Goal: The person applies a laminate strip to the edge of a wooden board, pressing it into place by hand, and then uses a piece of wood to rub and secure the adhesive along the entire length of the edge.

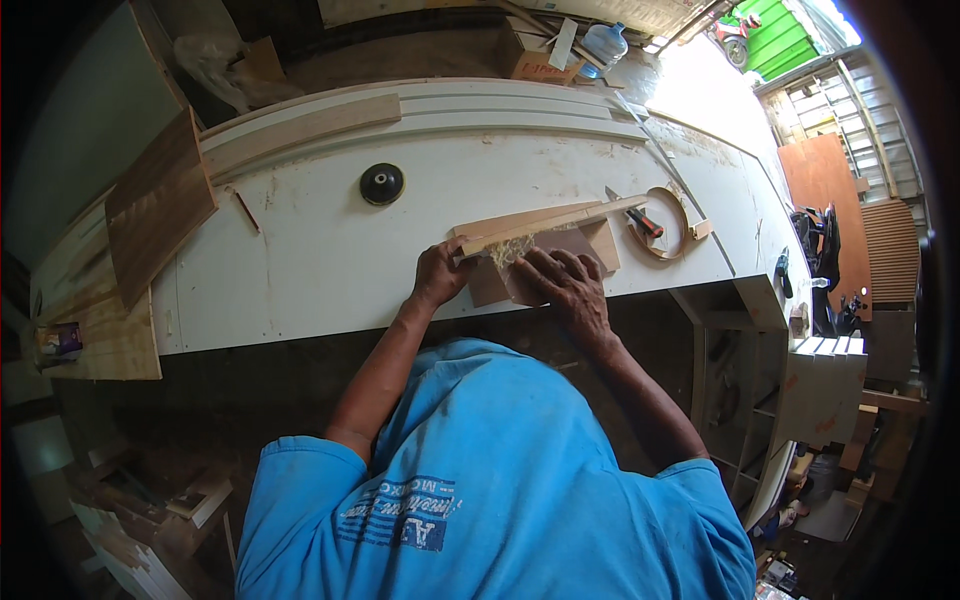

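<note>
The strip [560, 222] is long, narrow and pale wood, straight along its visible length. It lies slantwise above the bench [300, 290], near the front edge, with its right end angled farther from the person than its left. A tangle [511, 250] of thin, pale yellow strands bunches along its near side, toward the left end; whether it is shavings or glue is too small to tell. Just beyond the strip is a light brown board [505, 219], partly covered by it. A darker brown panel [490, 284] lies on the near side, below the tangle and partly under the fingers.

The left hand [443, 275] is closed around the strip's left end, fingers curled and knuckles up. The right hand [572, 287] is palm down over the panel, its fingers bent and slightly spread, with the foremost fingertips at the tangle. Its thumb is hidden, so whether it pinches anything is unclear.

Near the strip's right end are a tool [648, 224] with a red and black handle and a curled wood-coloured band [684, 243]. A black disc [382, 184] sits farther left.
</note>
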The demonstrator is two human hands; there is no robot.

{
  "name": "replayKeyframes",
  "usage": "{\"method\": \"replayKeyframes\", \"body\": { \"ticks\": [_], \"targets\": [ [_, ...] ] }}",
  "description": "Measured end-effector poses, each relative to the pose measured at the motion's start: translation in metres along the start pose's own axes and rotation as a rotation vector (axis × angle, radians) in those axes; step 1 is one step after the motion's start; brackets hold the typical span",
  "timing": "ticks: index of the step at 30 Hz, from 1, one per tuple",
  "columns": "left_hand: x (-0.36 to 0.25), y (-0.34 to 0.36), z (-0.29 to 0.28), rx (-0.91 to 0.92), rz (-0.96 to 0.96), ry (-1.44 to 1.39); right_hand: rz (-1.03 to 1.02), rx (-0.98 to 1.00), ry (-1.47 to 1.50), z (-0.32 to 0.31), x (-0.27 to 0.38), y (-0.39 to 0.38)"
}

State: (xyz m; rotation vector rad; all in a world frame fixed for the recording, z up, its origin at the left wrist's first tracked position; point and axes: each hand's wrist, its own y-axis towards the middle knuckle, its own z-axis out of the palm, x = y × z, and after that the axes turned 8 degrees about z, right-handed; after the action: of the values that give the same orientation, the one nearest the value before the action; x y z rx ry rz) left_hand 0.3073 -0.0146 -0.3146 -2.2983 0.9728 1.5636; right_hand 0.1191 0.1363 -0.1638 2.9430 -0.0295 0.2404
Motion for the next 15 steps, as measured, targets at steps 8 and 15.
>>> {"method": "replayKeyframes", "body": {
  "ticks": [8,15],
  "targets": [
    [0.000,0.002,0.004,0.014,-0.019,0.025,-0.034,-0.009,-0.013,0.011,-0.007,0.005],
    [0.001,0.000,0.004,-0.044,0.073,-0.015,-0.004,0.100,0.044,-0.011,-0.001,-0.006]
  ]
}}
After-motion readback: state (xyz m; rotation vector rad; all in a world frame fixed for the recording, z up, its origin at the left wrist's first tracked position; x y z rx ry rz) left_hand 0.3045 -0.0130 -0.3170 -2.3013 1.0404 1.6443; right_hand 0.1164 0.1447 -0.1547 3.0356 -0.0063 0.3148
